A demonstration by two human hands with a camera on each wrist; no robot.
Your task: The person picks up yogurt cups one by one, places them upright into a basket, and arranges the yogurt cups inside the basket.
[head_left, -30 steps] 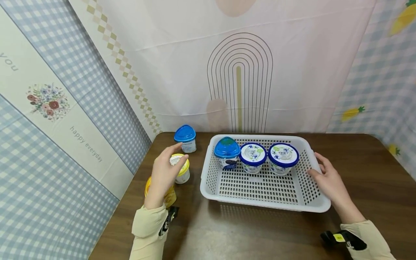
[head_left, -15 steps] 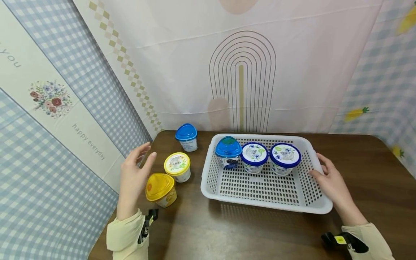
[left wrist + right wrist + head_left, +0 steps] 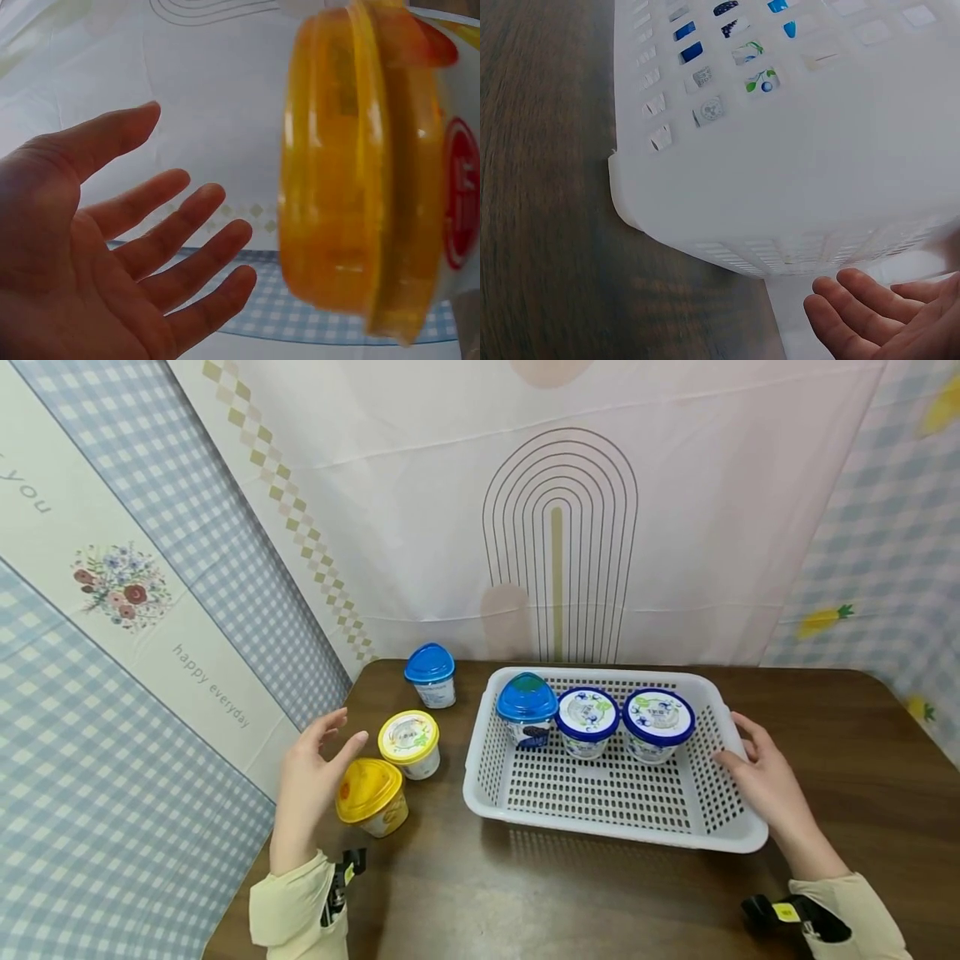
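My left hand (image 3: 306, 785) is raised with fingers spread, left of a yogurt cup with a rounded triangular yellow lid (image 3: 371, 792). In the left wrist view this yellow-lidded cup (image 3: 352, 172) looms beside the bare left hand (image 3: 127, 255), with a gap between them. Behind it stands a cup with a round yellow-rimmed lid (image 3: 409, 739). My right hand (image 3: 772, 785) holds the right rim of a white perforated basket (image 3: 600, 831), thumb over the inside and fingers outside. Inside are a blue triangular-lidded cup (image 3: 527, 702) and two round blue-rimmed cups (image 3: 587, 714), (image 3: 658, 717).
Another blue-lidded cup (image 3: 431, 668) stands at the table's back left. The brown wooden table (image 3: 540, 902) ends at a hanging printed cloth (image 3: 420, 527) behind. Checked cloth (image 3: 127, 760) hangs along the left side.
My left hand has drawn left, away from above the yellow-rimmed cup, uncovering both yellow-lidded cups; it then barely moves. My right hand stays at the basket's rim.
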